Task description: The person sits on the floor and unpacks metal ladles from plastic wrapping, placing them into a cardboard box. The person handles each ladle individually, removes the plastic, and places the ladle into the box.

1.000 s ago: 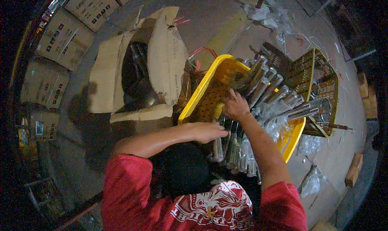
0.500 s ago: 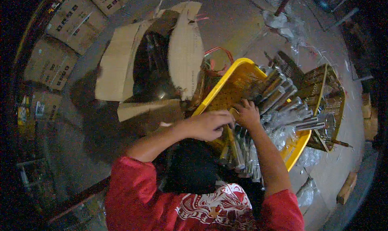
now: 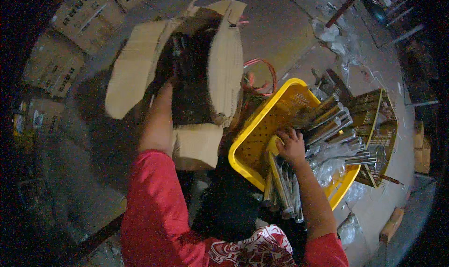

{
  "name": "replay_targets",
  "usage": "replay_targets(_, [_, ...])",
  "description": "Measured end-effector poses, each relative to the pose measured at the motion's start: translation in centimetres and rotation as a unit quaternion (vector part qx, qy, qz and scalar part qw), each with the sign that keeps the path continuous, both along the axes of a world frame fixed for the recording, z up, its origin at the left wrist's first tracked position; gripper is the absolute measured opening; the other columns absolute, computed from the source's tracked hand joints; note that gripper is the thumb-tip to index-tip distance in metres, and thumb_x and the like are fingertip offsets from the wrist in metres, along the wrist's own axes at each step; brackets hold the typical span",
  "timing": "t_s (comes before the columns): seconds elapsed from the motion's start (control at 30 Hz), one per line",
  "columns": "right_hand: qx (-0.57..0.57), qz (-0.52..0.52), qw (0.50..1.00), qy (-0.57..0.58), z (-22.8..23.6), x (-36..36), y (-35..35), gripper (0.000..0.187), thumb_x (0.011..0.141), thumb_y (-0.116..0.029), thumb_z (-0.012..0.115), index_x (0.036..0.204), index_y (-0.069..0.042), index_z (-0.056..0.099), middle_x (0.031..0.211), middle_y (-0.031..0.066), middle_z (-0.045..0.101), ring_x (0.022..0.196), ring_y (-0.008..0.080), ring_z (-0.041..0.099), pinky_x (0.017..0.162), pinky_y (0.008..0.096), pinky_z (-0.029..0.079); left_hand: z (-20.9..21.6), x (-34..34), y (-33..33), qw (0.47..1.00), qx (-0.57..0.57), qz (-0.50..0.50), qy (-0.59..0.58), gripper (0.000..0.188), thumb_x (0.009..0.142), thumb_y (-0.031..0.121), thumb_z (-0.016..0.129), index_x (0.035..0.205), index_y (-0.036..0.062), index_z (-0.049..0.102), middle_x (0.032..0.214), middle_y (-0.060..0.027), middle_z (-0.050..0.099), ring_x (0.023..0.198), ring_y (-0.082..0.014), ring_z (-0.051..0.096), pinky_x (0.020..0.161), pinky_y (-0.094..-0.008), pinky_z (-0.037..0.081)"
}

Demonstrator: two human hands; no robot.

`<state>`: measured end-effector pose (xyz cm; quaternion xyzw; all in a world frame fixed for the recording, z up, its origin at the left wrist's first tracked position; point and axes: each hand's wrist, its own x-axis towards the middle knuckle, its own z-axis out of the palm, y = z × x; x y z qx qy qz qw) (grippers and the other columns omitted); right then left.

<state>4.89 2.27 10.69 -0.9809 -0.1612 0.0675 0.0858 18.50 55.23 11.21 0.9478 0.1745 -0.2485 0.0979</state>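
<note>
My left arm reaches forward into an open cardboard box [image 3: 225, 75]. My left hand [image 3: 173, 81] is mostly lost in the box's shadow, so its fingers do not show. Dim long pieces [image 3: 180, 47] lie inside the box near it. My right hand [image 3: 292, 146] is in a yellow plastic basket [image 3: 243, 160], its fingers bent over a rounded yellow piece [image 3: 273, 145]. Shiny metal tubes [image 3: 282, 185] lie below that hand, leaning over the basket's near rim. More metal tubes [image 3: 327, 122], some in clear plastic wrap [image 3: 331, 166], fill the basket's right side.
Stacked cartons [image 3: 86, 19] stand at the far left. A red strap loop [image 3: 269, 75] lies behind the basket. To the right are a brownish slatted rack [image 3: 374, 126], a wooden block [image 3: 392, 224] and loose plastic film [image 3: 351, 229] on the floor.
My left hand has left the basket, where it was beside the right, and moved forward and left into the cardboard box. My right hand stays at the yellow piece; the view has shifted slightly.
</note>
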Motion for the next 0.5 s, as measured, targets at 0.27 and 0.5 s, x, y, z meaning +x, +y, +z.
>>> replay_targets(0.27, [0.066,0.017,0.997,0.026,-0.5,0.0,-0.3,0.043,0.089,-0.041,0.064,0.123,-0.015,0.066,0.139,0.0201,0.053,0.128,0.0424,0.047,0.108,0.0594,0.036,-11.4,-0.7,1.1,0.998,0.025,0.043,0.050,0.041,0.086,0.005,0.061,0.126,0.0010,0.055,0.119,-0.0243,0.065,0.112,-0.0389,0.063,0.095,-0.0450,0.051])
replay_targets(0.5, [0.059,0.007,0.998,0.018,0.5,0.0,0.3,0.041,0.088,-0.038,0.065,0.122,-0.016,0.066,0.131,0.0137,0.059,0.120,0.0429,0.051,0.106,0.0555,0.040,-4.3,-1.5,2.9,0.993,-0.044,0.108,0.019,0.050,0.086,0.003,0.060,0.135,0.0021,0.051,0.122,-0.0261,0.063,0.115,-0.0410,0.062,0.096,-0.0462,0.051])
